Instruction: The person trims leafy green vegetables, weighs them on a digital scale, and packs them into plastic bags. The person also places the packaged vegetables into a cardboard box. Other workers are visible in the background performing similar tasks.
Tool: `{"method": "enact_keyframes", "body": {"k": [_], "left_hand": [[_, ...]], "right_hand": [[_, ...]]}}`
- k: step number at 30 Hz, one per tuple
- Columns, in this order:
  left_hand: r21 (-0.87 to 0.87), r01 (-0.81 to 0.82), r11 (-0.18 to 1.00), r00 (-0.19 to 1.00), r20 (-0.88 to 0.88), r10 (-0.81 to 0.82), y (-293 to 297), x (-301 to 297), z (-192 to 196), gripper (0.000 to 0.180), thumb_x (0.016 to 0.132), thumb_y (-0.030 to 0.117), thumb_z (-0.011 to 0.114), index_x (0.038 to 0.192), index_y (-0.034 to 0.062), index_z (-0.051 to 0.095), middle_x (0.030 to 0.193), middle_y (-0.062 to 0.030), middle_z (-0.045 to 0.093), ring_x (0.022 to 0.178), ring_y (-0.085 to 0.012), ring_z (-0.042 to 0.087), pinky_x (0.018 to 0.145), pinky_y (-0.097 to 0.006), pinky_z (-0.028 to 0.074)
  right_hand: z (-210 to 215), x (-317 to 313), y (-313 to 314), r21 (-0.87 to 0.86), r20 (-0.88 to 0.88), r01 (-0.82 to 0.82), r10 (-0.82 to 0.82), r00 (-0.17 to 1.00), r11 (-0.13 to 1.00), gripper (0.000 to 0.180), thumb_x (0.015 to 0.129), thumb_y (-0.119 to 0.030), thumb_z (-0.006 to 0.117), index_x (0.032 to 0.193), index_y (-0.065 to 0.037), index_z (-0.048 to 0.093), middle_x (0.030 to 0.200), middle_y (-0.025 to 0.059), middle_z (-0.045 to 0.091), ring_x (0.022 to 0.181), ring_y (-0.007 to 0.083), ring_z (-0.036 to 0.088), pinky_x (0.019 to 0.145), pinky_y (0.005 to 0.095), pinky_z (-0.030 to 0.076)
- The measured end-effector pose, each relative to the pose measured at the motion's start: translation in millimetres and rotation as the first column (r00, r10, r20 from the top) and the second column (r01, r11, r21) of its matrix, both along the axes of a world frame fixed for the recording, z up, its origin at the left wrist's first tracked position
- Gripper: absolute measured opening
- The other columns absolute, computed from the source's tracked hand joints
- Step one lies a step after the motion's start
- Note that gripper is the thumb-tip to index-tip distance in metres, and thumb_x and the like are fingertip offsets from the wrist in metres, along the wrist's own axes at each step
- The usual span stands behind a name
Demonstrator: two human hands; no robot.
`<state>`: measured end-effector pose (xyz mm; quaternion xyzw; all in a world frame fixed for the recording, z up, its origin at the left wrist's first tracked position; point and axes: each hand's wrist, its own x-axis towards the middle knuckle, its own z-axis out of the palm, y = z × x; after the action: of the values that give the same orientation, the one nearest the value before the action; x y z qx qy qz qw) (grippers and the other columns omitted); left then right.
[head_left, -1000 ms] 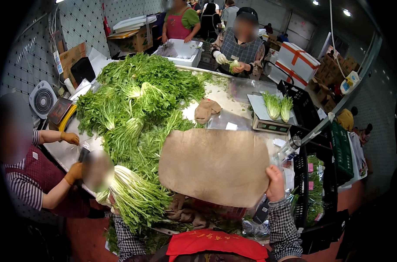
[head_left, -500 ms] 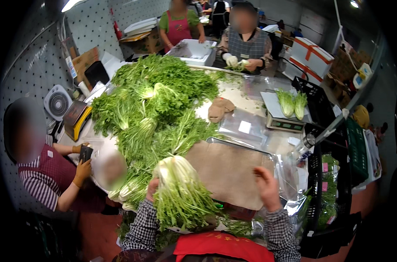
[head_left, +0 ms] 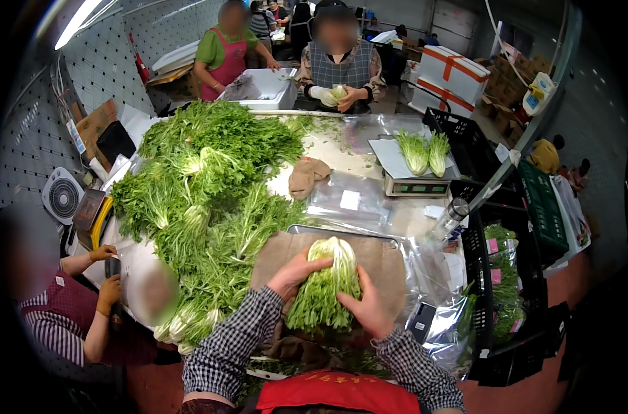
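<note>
- Holding a bunch of leafy greens [head_left: 326, 284] between both hands, the person has it lying on a sheet of brown paper [head_left: 384, 261] at the near edge of the table [head_left: 341, 148]
- left hand [head_left: 295, 271] lies along the bunch's left side, fingers curled over the pale stalk end, grasping it
- right hand [head_left: 366, 305] cups the leafy lower right side, thumb pressed against the leaves, also grasping the bunch
- the bunch points its white stalks away from the person and its green leaf tips toward the person's body
- both forearms wear checked sleeves, and a red apron [head_left: 335, 392] shows at the lower edge
- a big heap of loose greens [head_left: 203, 179] covers the left half of the table, just beside the brown paper
- clear plastic bags [head_left: 348, 200] lie beyond the paper, and a brown cloth [head_left: 307, 176] sits near them
- a scale [head_left: 416, 185] stands further right with two bunches of greens [head_left: 423, 150] on top
- black crates [head_left: 486, 255] stand at the right, with bagged greens inside
- another person at the left, in a striped sleeve, holds a dark object [head_left: 112, 268]
- two more people stand at the far side of the table; one holds a small pale bunch [head_left: 337, 92]
</note>
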<state>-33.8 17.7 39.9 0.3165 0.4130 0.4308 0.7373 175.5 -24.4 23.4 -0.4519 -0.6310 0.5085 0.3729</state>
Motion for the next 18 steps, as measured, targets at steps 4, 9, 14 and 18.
{"method": "enact_keyframes", "body": {"k": [4, 9, 14, 18], "left_hand": [[0.061, -0.054, 0.997, 0.978, -0.196, 0.065, 29.0, 8.2, -14.5, 0.063, 0.087, 0.017, 0.074, 0.138, -0.0016, 0.041, 0.123, -0.0134, 0.06, 0.105, -0.02, 0.062, 0.088, -0.032, 0.053], [0.253, -0.058, 0.966, 0.888, -0.429, 0.166, 19.8, 10.6, -45.4, 0.058, 0.091, 0.019, 0.068, 0.139, -0.0027, 0.043, 0.124, -0.0126, 0.06, 0.108, -0.0176, 0.06, 0.091, -0.029, 0.049], [0.264, -0.195, 0.945, 0.824, -0.478, 0.304, 4.8, -4.6, -51.2, 0.058, 0.094, 0.022, 0.062, 0.14, -0.0072, 0.041, 0.135, -0.0188, 0.054, 0.121, -0.0245, 0.054, 0.102, -0.032, 0.043], [0.416, -0.305, 0.857, 0.778, -0.411, 0.476, -28.3, -37.5, -42.9, 0.043, 0.093, 0.019, 0.063, 0.127, -0.0066, 0.054, 0.127, -0.0193, 0.058, 0.116, -0.0263, 0.057, 0.1, -0.036, 0.045]], "right_hand": [[-18.8, -0.1, 27.6, 0.037, 0.193, 0.088, -0.093, 0.977, 0.995, 0.076, 0.086, -0.024, 0.07, 0.144, 0.008, 0.032, 0.126, 0.0273, 0.059, 0.117, 0.0339, 0.059, 0.098, 0.0395, 0.046], [-64.1, 2.3, 38.4, 0.237, 0.295, 0.103, -0.172, 0.94, 0.966, 0.07, 0.086, -0.023, 0.068, 0.14, 0.009, 0.037, 0.123, 0.0298, 0.058, 0.114, 0.0413, 0.058, 0.096, 0.0435, 0.047], [-51.1, 12.5, 40.8, 0.082, 0.272, 0.133, -0.151, 0.951, 0.988, 0.062, 0.088, -0.027, 0.067, 0.134, 0.008, 0.046, 0.132, 0.026, 0.054, 0.121, 0.0355, 0.054, 0.103, 0.0398, 0.042], [-22.7, 34.1, 30.2, 0.129, 0.267, 0.212, -0.24, 0.933, 0.969, 0.046, 0.088, -0.024, 0.066, 0.126, 0.0, 0.055, 0.124, 0.0194, 0.06, 0.113, 0.0311, 0.058, 0.097, 0.0379, 0.047]]}}
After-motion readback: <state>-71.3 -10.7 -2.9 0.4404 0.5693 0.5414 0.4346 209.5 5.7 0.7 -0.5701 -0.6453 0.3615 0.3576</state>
